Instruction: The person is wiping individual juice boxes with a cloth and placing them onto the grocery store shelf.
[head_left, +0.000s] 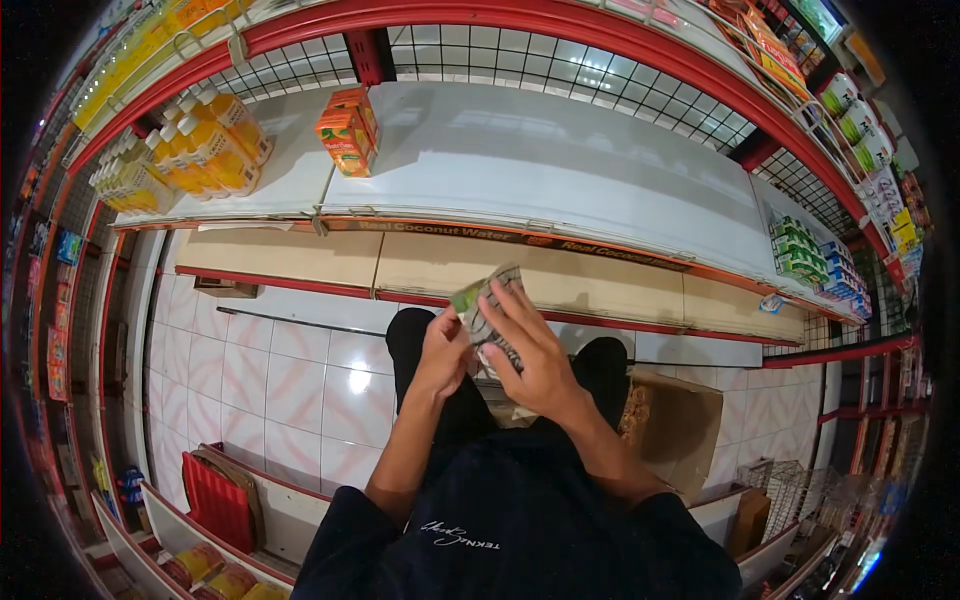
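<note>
My left hand (442, 351) grips a small item with a green corner (466, 300), mostly hidden behind a cloth and my fingers. Over it lies a thin grey patterned cloth (511, 276), which my right hand (531, 341) presses against the item with fingers spread along it. Both hands are close together above my knees, in front of the beige lower shelf (450, 262). Above that, a white shelf (540, 157) carries orange juice cartons (349, 135) left of centre.
Orange drink bottles (214, 146) stand at the shelf's left; green packs (796, 251) and blue packs (844, 274) sit at its right. An open cardboard box (675, 427) is on the tiled floor (292, 375) by my right leg. Behind me are a red crate-like object (217, 499) and wire baskets (784, 495).
</note>
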